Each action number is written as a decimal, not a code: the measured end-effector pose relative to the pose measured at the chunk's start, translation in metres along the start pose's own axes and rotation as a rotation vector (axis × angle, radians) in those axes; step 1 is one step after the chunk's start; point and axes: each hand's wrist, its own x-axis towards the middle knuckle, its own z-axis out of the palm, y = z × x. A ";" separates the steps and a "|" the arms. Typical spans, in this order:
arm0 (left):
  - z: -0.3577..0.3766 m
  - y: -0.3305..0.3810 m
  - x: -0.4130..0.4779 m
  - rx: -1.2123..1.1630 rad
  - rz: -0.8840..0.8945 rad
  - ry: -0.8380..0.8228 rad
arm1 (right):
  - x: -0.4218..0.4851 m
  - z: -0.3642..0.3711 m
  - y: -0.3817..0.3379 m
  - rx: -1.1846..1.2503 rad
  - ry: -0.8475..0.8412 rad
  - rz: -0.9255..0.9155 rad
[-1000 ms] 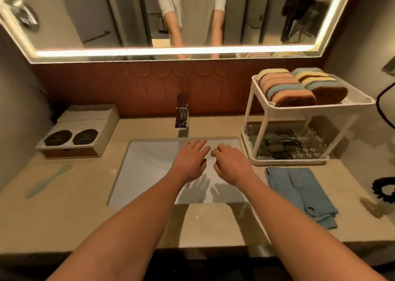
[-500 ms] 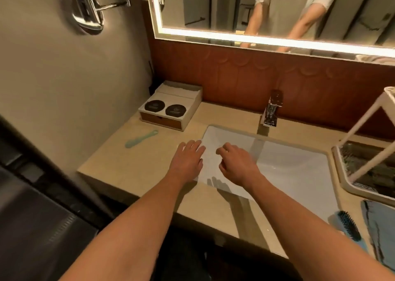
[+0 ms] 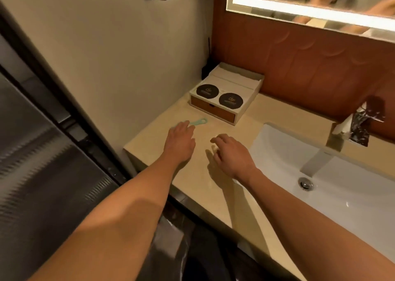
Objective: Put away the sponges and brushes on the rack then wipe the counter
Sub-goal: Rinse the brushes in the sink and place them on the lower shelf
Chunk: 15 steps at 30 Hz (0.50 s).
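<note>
Two bare forearms reach from the bottom edge over a beige stone table [image 3: 245,120]. The left hand [image 3: 181,140] is palm down with its fingers nearly straight, laid over the near end of a mint-green brush [image 3: 198,122]. Only the far end of the brush, with a small loop, shows beyond the fingertips. It lies flat on the table, and it cannot be told whether the fingers touch it.

The right hand [image 3: 233,154] hovers just to the right of the left hand, with a gap between them. It is palm down, its fingers are loosely curled, and it holds nothing. Its shadow falls on the table beneath it.

Beyond both hands, against the wall, stands a white and wood box [image 3: 226,94] with two dark round lids on top. To the right of the right hand is a white sink [image 3: 277,152] with a metal faucet [image 3: 350,135] behind it. Above that hangs a lit mirror [image 3: 310,9].
</note>
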 end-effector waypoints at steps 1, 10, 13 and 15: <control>0.000 -0.008 0.006 0.008 -0.013 -0.012 | 0.006 0.003 -0.004 -0.001 -0.012 -0.009; 0.013 -0.026 0.032 -0.073 -0.105 -0.018 | 0.029 0.025 0.003 -0.015 -0.057 0.002; 0.016 -0.017 0.028 -0.150 -0.126 0.005 | 0.016 0.029 0.010 -0.002 -0.027 0.039; 0.014 -0.008 0.025 -0.194 -0.156 -0.004 | 0.002 0.028 0.015 -0.001 -0.021 0.076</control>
